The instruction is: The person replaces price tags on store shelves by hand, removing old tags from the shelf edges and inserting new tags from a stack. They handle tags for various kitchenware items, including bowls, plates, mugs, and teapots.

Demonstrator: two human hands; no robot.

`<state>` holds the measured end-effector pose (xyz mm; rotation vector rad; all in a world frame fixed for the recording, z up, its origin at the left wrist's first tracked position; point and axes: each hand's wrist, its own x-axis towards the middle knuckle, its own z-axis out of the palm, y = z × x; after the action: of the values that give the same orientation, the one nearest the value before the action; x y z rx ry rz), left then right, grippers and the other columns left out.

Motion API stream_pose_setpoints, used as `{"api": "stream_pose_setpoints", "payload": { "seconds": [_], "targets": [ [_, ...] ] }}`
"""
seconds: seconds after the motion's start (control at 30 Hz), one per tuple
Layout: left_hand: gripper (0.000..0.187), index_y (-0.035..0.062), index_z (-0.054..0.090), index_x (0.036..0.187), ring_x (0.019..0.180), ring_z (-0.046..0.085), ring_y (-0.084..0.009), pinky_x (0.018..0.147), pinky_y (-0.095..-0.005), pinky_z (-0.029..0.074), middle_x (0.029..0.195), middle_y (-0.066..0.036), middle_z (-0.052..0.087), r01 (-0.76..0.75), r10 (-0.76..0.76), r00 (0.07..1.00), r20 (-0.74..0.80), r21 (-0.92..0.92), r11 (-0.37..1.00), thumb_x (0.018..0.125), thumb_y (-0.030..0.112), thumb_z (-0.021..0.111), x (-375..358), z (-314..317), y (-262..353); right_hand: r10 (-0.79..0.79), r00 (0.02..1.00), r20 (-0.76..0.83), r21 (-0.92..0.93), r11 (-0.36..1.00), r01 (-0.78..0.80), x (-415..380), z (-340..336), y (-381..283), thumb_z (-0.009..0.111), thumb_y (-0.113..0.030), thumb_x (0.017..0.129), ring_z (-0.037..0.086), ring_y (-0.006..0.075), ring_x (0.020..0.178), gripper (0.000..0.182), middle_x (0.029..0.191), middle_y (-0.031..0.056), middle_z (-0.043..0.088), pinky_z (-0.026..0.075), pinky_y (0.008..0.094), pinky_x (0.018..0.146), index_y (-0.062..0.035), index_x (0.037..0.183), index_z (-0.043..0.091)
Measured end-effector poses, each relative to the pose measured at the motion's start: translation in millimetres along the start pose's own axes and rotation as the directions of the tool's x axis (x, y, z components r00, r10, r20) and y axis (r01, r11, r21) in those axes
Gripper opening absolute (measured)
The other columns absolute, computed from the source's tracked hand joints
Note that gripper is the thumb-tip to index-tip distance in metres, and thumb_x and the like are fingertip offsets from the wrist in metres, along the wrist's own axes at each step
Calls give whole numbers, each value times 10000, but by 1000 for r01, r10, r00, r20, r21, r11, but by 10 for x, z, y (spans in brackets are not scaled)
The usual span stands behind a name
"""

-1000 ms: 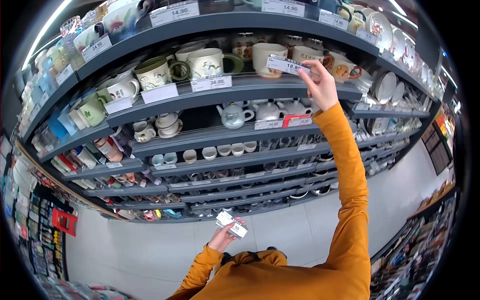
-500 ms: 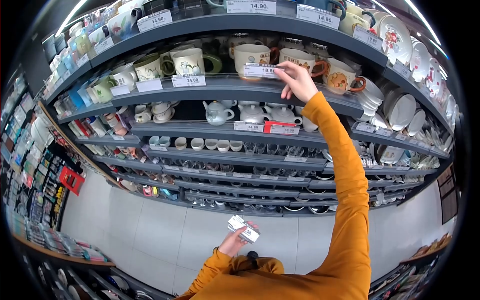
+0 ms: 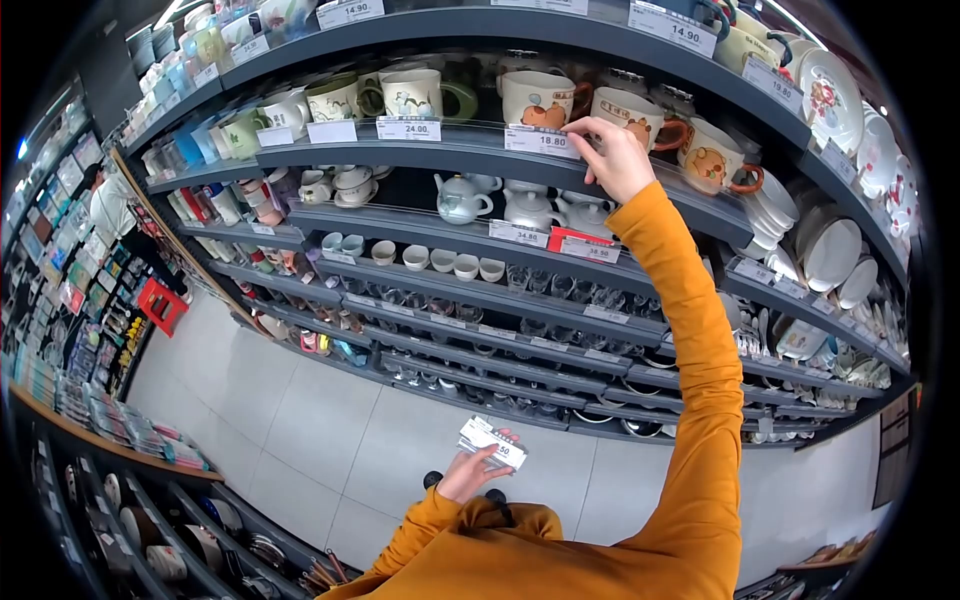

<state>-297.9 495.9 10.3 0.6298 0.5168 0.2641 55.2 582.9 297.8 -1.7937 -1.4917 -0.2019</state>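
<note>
My right hand [image 3: 617, 158] is raised to the mug shelf, its thumb and forefinger at the right end of an 18.80 price label [image 3: 541, 141] on the shelf's front edge. Behind that label stand a mug with a brown handle [image 3: 537, 98] and another patterned mug [image 3: 622, 108]; a bear mug [image 3: 710, 155] is to the right. Low in front of my body, my left hand [image 3: 468, 474] is closed on a small fanned stack of white price labels [image 3: 494, 445]. The top one ends in 50.
Lower shelves hold teapots [image 3: 463, 200], small cups [image 3: 415, 257] and glasses. Plates [image 3: 828, 250] are stacked at the right. At the far left a person [image 3: 115, 205] stands near a red stool [image 3: 163, 306]. Pans and other wares line the bottom left.
The view has shifted, bringing a person into sight at the left. The 18.80 label, tilted out before, now sits flat along the shelf edge. My left hand still holds its labels.
</note>
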Motion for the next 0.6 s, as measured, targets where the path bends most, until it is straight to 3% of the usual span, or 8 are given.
{"api": "stream_pose_setpoints", "payload": {
  "seconds": [0.1,0.23,0.3,0.33,0.4,0.43,0.5,0.6],
  "targets": [
    [402,12,436,1338,1083,608,-217,813,-319,564,1257,-130,570,-49,51,998,-42,56,997,965,146,503,-17,49,-9,-68,997,-33,-36,997,67,-71,-5,4,585,-225,913,640,166,573,252,1014,60,647,509,298,626,-91,1120,640],
    [346,9,511,1246,964,649,-178,753,-289,573,1132,-104,630,-78,89,991,-104,107,991,939,158,569,-13,-8,9,-129,945,-300,136,975,176,-707,77,-243,623,-177,889,612,151,610,297,1098,86,633,503,285,621,-72,1167,609],
    [310,20,548,1191,904,656,-149,710,-267,564,1063,-74,655,-83,101,986,-131,137,987,923,168,602,10,-86,-4,159,985,-62,477,872,-111,-1440,367,-292,614,-154,909,612,103,687,221,933,89,669,494,254,627,-2,1068,625],
    [305,29,553,1178,884,652,-137,684,-254,549,1044,-63,658,-88,108,982,-155,131,987,918,175,613,5,-101,-13,182,982,43,584,793,-173,-1829,554,-347,609,-145,916,624,105,748,192,894,72,670,508,261,663,7,1031,634],
    [295,46,563,1153,844,645,-111,632,-227,521,1007,-42,663,-94,118,972,-205,125,988,906,191,634,-1,-120,-29,192,951,242,561,772,-299,-2597,968,-397,642,-172,905,631,121,800,199,873,54,659,523,273,743,10,985,633],
    [291,51,569,1145,832,642,-104,618,-219,506,998,-36,664,-89,116,970,-215,131,987,902,194,641,-9,-148,-48,356,864,356,627,595,-503,-3004,1229,-325,662,-202,896,625,109,788,205,875,48,660,514,272,752,-6,953,639],
    [283,62,582,1129,807,635,-90,591,-202,476,981,-24,664,-79,111,967,-229,142,987,894,200,655,-9,-192,-93,519,723,456,635,379,-673,-3610,1518,-313,691,-209,877,615,95,769,205,860,42,663,501,257,733,-15,926,643],
    [277,57,595,1107,798,635,-87,585,-201,473,950,-22,669,-19,57,975,-217,176,984,892,220,660,-51,-193,-139,615,687,387,617,380,-689,-4031,1653,-557,733,-184,840,606,78,740,202,790,29,655,482,226,693,-12,865,630]
  ]
}}
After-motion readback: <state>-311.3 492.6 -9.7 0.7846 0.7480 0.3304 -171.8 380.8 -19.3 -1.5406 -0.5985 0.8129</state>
